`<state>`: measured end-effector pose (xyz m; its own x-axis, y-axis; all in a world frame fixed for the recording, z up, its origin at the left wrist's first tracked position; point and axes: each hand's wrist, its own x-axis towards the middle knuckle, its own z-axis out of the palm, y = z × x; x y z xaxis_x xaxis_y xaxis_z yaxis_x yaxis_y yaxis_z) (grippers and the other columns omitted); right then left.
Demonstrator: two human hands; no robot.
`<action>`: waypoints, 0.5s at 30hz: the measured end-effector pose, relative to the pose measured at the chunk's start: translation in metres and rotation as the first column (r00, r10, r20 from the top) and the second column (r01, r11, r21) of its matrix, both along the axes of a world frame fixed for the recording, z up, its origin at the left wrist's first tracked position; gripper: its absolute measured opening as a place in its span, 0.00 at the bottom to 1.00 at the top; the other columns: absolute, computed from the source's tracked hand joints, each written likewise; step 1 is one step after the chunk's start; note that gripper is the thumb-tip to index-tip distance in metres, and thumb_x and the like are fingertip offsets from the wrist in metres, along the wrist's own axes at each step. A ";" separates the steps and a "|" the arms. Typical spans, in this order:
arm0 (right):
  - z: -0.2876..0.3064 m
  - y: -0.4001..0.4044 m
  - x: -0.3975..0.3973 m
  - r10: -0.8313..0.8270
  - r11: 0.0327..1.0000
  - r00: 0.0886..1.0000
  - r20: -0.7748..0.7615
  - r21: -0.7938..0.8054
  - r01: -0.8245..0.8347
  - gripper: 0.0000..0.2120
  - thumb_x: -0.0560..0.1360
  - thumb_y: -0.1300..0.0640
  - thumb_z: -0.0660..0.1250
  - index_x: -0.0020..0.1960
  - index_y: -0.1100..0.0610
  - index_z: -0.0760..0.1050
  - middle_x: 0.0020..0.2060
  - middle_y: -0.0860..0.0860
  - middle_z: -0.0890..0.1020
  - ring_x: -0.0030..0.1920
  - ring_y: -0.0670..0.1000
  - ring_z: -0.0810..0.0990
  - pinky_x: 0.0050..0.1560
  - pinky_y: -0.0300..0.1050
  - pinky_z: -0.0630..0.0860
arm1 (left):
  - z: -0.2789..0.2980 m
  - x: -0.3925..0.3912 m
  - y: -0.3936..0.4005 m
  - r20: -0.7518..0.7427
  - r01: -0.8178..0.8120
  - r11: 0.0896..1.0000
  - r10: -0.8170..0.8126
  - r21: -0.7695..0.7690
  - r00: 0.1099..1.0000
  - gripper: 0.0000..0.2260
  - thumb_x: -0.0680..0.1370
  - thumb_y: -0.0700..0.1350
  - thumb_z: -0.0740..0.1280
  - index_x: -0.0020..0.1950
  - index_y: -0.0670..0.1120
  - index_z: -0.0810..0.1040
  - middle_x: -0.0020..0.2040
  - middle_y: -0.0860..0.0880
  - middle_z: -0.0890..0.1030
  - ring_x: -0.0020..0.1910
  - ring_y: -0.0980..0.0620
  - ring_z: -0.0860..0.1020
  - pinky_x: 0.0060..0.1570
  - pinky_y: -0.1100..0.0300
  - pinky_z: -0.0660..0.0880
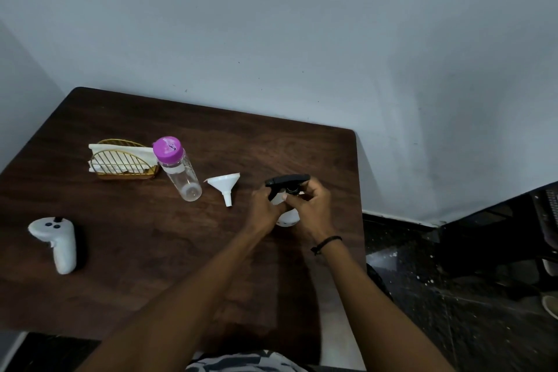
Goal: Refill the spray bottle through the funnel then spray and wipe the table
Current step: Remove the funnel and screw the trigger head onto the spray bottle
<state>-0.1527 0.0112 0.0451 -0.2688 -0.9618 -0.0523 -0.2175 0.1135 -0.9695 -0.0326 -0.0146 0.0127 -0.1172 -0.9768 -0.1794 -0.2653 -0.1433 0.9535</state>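
Note:
A white spray bottle (288,218) with a black trigger head (287,180) stands near the right edge of the dark wooden table (151,235). My left hand (264,211) is wrapped round the bottle's body from the left. My right hand (311,205) grips the black collar just under the trigger head. A white funnel (225,186) lies on its side just left of the bottle. Further left stands a clear water bottle (181,174) with a purple cap. Folded white cloth (120,157) sits in a gold wire holder (126,164).
A white handheld controller (57,240) lies at the table's left side. The table's back edge meets a grey wall. To the right the table ends above a dark floor, where a black chair (513,229) stands.

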 end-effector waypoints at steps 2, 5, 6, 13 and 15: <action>-0.003 0.000 0.000 -0.016 1.000 1.000 0.016 0.008 0.016 0.14 0.68 0.63 0.77 0.51 0.53 0.80 0.46 0.49 0.85 0.49 0.49 0.83 0.54 0.54 0.80 | -0.001 -0.001 -0.001 -0.023 -0.020 0.999 0.020 0.026 1.000 0.12 0.77 0.40 0.69 0.60 0.41 0.79 0.54 0.49 0.81 0.56 0.51 0.79 0.56 0.56 0.77; -0.005 0.000 0.002 -0.056 0.998 0.998 0.024 0.009 0.056 0.15 0.67 0.63 0.77 0.50 0.52 0.78 0.46 0.48 0.84 0.49 0.49 0.83 0.52 0.53 0.81 | -0.005 -0.004 -0.002 -0.143 -0.056 0.991 0.074 0.123 0.987 0.13 0.76 0.37 0.71 0.60 0.42 0.79 0.53 0.49 0.83 0.54 0.51 0.81 0.52 0.60 0.79; -0.005 0.000 0.003 -0.070 0.998 0.997 0.027 0.004 0.070 0.15 0.67 0.63 0.77 0.49 0.52 0.77 0.46 0.49 0.84 0.49 0.49 0.83 0.51 0.52 0.81 | -0.005 -0.005 -0.001 -0.192 -0.062 0.987 0.090 0.146 0.977 0.12 0.76 0.35 0.70 0.59 0.42 0.79 0.52 0.49 0.83 0.51 0.52 0.82 0.49 0.62 0.79; -0.013 0.005 0.021 -0.158 0.983 0.987 -0.038 -0.095 0.154 0.13 0.69 0.64 0.75 0.49 0.52 0.76 0.48 0.50 0.79 0.49 0.49 0.79 0.49 0.44 0.78 | -0.008 -0.006 0.003 -0.241 -0.078 0.990 0.105 0.118 0.965 0.12 0.76 0.32 0.69 0.51 0.49 0.80 0.47 0.52 0.84 0.48 0.56 0.83 0.47 0.64 0.78; -0.014 0.006 0.021 -0.161 0.982 0.984 -0.072 -0.107 0.153 0.13 0.70 0.64 0.74 0.47 0.49 0.77 0.47 0.50 0.76 0.48 0.48 0.78 0.48 0.43 0.76 | -0.009 -0.006 0.004 -0.238 -0.079 0.993 0.099 0.093 0.966 0.15 0.75 0.31 0.68 0.49 0.52 0.80 0.46 0.54 0.84 0.48 0.57 0.83 0.50 0.61 0.78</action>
<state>-0.1317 0.0173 0.0309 -0.4160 -0.9066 0.0709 -0.2822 0.0546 -0.9578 -0.0389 -0.0107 0.0035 -0.0799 -0.9685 -0.2358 -0.0105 -0.2358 0.9718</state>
